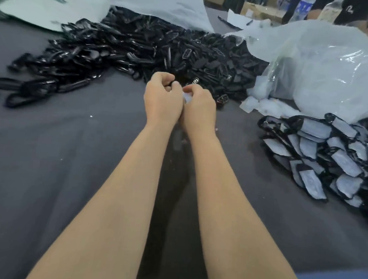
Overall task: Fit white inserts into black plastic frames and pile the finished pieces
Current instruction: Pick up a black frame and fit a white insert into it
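My left hand [162,100] and my right hand [200,106] are held together over the middle of the grey table [67,152], fingers curled. Between them they grip one small piece: a black frame edge [170,84] shows at my left fingertips and a white insert [187,99] at my right palm; most of it is hidden. A big heap of loose black frames [141,48] lies just beyond my hands. Finished pieces [335,160], black frames with white inserts, are piled at the right.
A clear plastic bag of white inserts [320,68] lies at the back right, with loose inserts [258,101] spilled at its mouth. White sheets [154,0] and a pale board [50,10] lie behind the frames. A person stands at the far right.
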Tool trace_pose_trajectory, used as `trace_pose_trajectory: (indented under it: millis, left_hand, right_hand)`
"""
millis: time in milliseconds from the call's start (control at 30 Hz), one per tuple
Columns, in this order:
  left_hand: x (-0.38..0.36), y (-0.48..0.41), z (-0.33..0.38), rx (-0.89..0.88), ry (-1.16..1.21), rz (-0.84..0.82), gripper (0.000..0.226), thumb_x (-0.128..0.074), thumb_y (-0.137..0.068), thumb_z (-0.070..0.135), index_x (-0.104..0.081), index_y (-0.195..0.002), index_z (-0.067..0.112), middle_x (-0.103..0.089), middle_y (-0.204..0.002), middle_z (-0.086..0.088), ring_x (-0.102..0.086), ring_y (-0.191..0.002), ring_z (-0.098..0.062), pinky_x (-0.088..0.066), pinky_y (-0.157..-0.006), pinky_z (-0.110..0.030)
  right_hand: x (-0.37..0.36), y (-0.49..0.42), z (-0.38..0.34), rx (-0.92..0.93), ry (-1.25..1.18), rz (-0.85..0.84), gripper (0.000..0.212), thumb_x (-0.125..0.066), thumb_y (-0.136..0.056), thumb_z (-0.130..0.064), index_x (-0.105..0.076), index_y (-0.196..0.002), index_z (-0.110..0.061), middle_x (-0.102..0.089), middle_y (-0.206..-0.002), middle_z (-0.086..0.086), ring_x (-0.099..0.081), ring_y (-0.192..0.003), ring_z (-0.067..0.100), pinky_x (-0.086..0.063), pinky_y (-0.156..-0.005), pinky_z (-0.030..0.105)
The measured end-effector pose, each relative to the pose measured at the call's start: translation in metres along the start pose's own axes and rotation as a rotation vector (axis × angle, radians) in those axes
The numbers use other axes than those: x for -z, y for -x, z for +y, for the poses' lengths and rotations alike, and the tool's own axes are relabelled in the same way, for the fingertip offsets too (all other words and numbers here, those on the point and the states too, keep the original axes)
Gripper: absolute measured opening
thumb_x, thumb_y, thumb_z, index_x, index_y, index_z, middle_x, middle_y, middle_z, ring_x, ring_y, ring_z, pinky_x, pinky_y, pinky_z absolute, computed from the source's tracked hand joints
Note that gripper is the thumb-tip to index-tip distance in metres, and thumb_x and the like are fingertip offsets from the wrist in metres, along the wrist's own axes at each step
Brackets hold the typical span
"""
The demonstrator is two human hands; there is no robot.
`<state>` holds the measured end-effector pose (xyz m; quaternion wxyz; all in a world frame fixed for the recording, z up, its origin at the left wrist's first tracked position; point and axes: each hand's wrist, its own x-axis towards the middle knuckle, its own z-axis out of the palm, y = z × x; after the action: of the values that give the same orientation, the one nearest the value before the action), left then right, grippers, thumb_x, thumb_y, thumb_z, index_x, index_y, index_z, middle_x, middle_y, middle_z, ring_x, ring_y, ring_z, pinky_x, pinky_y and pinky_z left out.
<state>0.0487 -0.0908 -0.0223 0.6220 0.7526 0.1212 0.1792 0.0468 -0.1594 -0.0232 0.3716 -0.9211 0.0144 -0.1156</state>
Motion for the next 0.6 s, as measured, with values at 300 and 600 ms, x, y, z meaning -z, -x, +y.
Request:
trace_pose_trajectory:
  millis: [300, 600]
  left_hand:
    - [0.061, -0.035, -0.02, 0.148, 0.1, 0.185, 0.014, -0.047, -0.092, 0.008, -0.054, -0.1, 0.018, -0.057, -0.122, -0.013, -0.053, -0.091, -0.018, -0.047, -0.097, -0.038]
    - [0.051, -0.045, -0.028, 0.19, 0.199, 0.23, 0.02, -0.05, -0.092, 0.009, -0.058, -0.11, 0.01, -0.057, -0.102, 0.001, -0.054, -0.084, -0.008, -0.049, -0.082, -0.022]
  right_hand:
    - [-0.067, -0.012, -0.039, 0.079, 0.33, -0.189, 0.036, -0.042, -0.098, -0.025, -0.052, -0.132, -0.027, -0.023, -0.157, 0.002, -0.005, -0.148, 0.025, -0.002, -0.116, 0.055]
    - [-0.072, -0.023, -0.042, 0.07, 0.363, -0.156, 0.042, -0.035, -0.101, -0.025, -0.041, -0.14, -0.012, -0.03, -0.154, 0.0, -0.01, -0.147, 0.021, -0.003, -0.116, 0.057]
